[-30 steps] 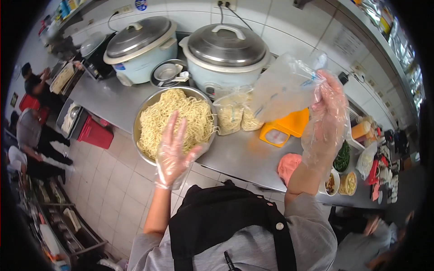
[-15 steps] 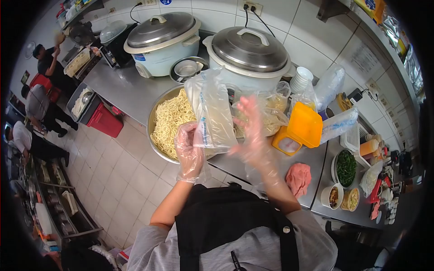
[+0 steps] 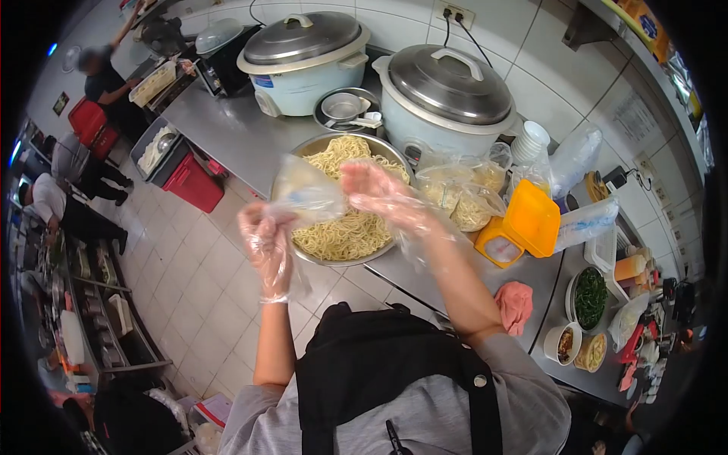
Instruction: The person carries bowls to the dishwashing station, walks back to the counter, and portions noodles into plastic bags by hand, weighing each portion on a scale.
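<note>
My left hand (image 3: 265,246), in a clear plastic glove, is closed on one end of a clear plastic bag (image 3: 307,196). The bag stretches to the right over a metal bowl of noodles (image 3: 345,239) and is partly blurred. My right hand (image 3: 383,193), gloved the same way, is beside the bag's right end with fingers stretched out and the thumb apart. Whether its fingertips touch the bag I cannot tell. Both hands are above the near part of the bowl (image 3: 404,158), which sits at the counter's edge.
Two lidded rice cookers (image 3: 303,72) stand behind the bowl. Bagged noodles (image 3: 466,201), a yellow scale (image 3: 500,246), a pink cloth (image 3: 514,307) and a dish of chopped greens (image 3: 590,297) are on the right. Co-workers stand at the far left, near a red bin (image 3: 193,182).
The bag was flat and upright between my hands; now it is turned sideways and spread over the noodles. My left hand moved left, my right hand moved left, and the view shifted.
</note>
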`<state>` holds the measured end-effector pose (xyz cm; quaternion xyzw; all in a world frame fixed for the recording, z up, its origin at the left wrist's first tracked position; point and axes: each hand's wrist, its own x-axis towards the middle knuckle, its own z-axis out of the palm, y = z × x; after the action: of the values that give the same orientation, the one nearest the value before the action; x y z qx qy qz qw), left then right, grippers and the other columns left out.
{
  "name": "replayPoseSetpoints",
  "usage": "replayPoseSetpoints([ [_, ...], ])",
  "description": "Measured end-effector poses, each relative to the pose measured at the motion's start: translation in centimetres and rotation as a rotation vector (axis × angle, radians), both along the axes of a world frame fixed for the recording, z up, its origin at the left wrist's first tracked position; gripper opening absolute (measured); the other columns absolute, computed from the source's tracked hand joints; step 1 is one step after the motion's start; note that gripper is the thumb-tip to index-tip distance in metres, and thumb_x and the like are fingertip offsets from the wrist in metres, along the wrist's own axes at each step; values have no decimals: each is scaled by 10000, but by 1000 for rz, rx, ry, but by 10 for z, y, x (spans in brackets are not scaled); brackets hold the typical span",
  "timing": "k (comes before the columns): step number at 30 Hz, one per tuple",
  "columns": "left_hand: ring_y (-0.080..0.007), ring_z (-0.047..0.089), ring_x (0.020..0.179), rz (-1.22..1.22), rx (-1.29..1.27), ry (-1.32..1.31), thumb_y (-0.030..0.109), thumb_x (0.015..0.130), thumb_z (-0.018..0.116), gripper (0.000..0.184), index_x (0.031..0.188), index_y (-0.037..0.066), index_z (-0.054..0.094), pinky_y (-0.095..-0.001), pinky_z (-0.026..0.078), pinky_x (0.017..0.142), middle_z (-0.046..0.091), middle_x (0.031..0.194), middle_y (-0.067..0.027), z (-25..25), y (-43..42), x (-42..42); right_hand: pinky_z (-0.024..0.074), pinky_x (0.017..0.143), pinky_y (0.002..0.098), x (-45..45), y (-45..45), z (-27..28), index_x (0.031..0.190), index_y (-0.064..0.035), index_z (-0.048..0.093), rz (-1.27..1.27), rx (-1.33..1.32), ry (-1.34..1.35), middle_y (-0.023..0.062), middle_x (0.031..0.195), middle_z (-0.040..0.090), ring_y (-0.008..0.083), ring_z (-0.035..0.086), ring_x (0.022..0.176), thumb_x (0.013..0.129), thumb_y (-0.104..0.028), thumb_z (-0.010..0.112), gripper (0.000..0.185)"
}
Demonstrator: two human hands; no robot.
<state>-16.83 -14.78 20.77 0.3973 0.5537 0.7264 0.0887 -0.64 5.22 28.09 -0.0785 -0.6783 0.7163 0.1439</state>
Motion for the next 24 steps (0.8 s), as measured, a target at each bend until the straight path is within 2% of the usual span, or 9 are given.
replayPoseSetpoints([
  [1,-203,649,1020,317,-18,116,103,1015,527,176,1111,-16,615,-351,533,860,561,1321,-162,9,-4,-5,446,1074,423,-12,5,-4,1386,-90,500,9,0,5,157,1383,524,291,514,1296,920,-243,702,530],
  [3,-190,654,1006,402,-14,126,64,1018,502,160,1085,-33,610,-326,541,826,553,1331,-154,24,-18,-12,306,1188,469,-35,12,-25,1476,-200,437,-218,808,-296,200,1570,311,359,342,1442,821,-377,789,765],
  [7,-204,634,1100,563,-99,300,-61,980,471,293,1247,-24,587,-295,550,807,461,1461,-134,9,-44,-23,358,1139,489,-54,-33,-70,1455,-174,471,-154,1243,-511,243,1493,379,416,431,1359,784,-316,812,766],
  [10,-231,611,1168,640,-189,342,-112,942,463,459,1376,22,535,-292,542,837,417,1515,-140,-1,-59,-19,352,1163,450,-52,3,-106,1407,-190,536,-130,868,-195,266,1534,349,389,402,1398,808,-233,790,652],
  [12,-247,598,1205,681,-279,365,-131,922,464,530,1419,47,510,-290,536,857,405,1531,-147,-7,-69,-18,425,1102,413,-65,15,-72,1329,-110,591,-110,919,-404,229,1420,503,323,523,1290,803,-98,768,555],
  [14,-241,585,1208,829,-449,640,-80,931,485,526,1434,70,501,-291,527,882,347,1569,-141,-12,-74,-19,451,1031,384,-56,36,-65,1266,-98,623,-66,33,95,140,1259,575,257,559,1202,782,-72,761,504],
  [17,-281,579,1203,739,-505,420,-106,867,501,626,1463,80,461,-337,529,881,345,1571,-159,-20,-80,-18,440,1040,365,-40,24,19,1238,-90,639,-4,-200,136,107,1260,551,238,550,1199,777,-126,784,485],
  [20,-290,595,1155,809,-510,585,-88,864,510,625,1462,92,468,-349,532,861,349,1572,-155,-22,-77,-19,498,941,280,-54,45,39,1219,-53,612,-170,243,170,78,1180,636,139,616,1068,800,-75,777,451],
  [24,-292,647,1061,774,-511,479,-106,874,535,607,1452,59,455,-353,543,777,380,1549,-177,-9,-68,-11,467,992,320,-70,64,80,1236,-107,637,-176,410,152,107,1261,580,205,590,1126,793,-187,789,475],
])
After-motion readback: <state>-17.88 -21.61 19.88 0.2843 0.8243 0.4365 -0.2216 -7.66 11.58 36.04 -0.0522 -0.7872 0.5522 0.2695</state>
